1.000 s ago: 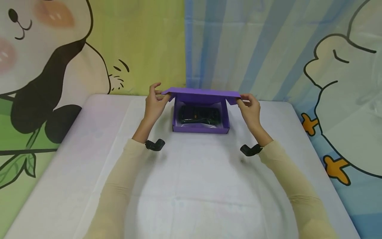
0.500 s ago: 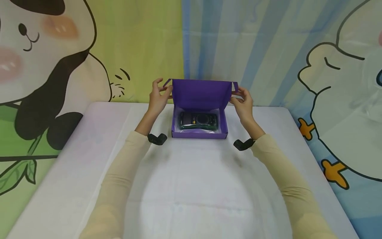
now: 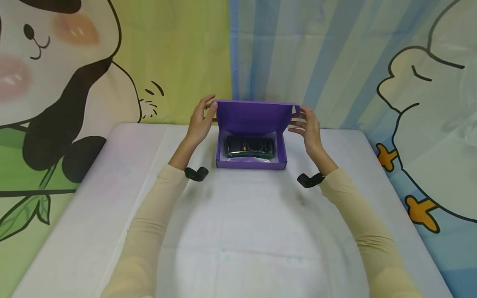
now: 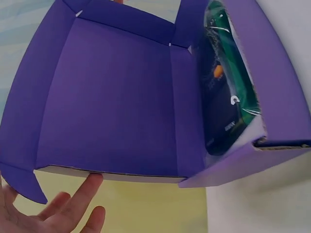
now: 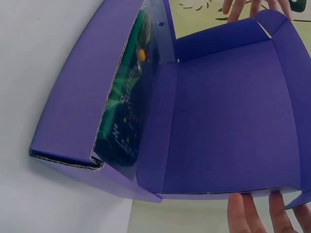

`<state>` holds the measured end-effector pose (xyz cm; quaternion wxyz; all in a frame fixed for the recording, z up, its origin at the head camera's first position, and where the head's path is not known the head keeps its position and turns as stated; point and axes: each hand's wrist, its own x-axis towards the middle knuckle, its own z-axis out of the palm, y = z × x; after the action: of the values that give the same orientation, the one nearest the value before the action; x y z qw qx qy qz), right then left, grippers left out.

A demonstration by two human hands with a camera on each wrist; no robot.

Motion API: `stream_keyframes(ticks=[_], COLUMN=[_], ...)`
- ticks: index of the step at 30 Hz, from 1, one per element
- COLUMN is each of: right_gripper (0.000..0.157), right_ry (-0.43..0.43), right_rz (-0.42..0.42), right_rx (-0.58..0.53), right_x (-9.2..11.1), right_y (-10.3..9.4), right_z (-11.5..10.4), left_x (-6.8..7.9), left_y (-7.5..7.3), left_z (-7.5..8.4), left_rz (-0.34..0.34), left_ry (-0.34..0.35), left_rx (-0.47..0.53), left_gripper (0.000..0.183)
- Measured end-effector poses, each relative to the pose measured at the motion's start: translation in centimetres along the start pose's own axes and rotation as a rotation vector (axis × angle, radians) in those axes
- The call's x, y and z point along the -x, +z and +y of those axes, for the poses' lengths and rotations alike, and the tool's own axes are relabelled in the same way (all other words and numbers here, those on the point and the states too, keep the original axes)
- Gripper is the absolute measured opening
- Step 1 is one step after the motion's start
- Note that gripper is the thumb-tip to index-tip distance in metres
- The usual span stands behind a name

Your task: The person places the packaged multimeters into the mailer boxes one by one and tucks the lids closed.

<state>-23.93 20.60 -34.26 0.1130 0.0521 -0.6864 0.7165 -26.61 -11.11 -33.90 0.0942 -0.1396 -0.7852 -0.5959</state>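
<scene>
A purple cardboard box [image 3: 251, 165] stands near the far edge of the table, its lid [image 3: 253, 118] raised upright at the back. Inside lies a black and green multimeter [image 3: 249, 147] in clear plastic wrap. My left hand [image 3: 198, 124] is at the lid's left side; in the left wrist view a fingertip [image 4: 95, 179] touches the lid's side edge. At the lid's right side is my right hand [image 3: 312, 130], with fairly straight fingers [image 5: 238, 208] touching the side wall from outside in the right wrist view. The lid's front tuck flaps stick out beside both hands.
The table [image 3: 238, 231] has a white cover. A printed cartoon curtain [image 3: 275, 54] hangs right behind its far edge. Black wrist cameras [image 3: 196, 174] sit on both wrists, close to the table.
The lid has swung up and back from its half-lowered slant to upright, uncovering the multimeter. Both hands followed it; the right hand's fingers, bent earlier, have straightened.
</scene>
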Motion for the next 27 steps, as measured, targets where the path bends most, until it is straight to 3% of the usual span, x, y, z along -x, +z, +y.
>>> stream_keyframes(ticks=[8, 16, 23, 27], right_gripper=[0.047, 0.042, 0.04, 0.038], right_ry=[-0.047, -0.097, -0.119, -0.123], right_rz=[-0.039, -0.072, -0.101, -0.133], right_rx=[0.172, 0.271, 0.282, 0.237], right_x=[0.3, 0.2, 1.7, 2.2], right_y=[-0.1, 0.1, 0.7, 0.6], right_z=[-0.2, -0.5, -2.0, -2.1], left_x=[0.5, 1.0, 2.6, 3.0], left_y=[-0.3, -0.6, -0.8, -0.8], left_z=[-0.7, -0.3, 2.4, 2.5], left_rz=[-0.046, -0.029, -0.05, -0.063], left_ry=[-0.003, -0.001, 0.012, 0.015], left_rx=[-0.024, -0.106, -0.082, -0.087], left_gripper=[0.047, 0.047, 0.042, 0.041])
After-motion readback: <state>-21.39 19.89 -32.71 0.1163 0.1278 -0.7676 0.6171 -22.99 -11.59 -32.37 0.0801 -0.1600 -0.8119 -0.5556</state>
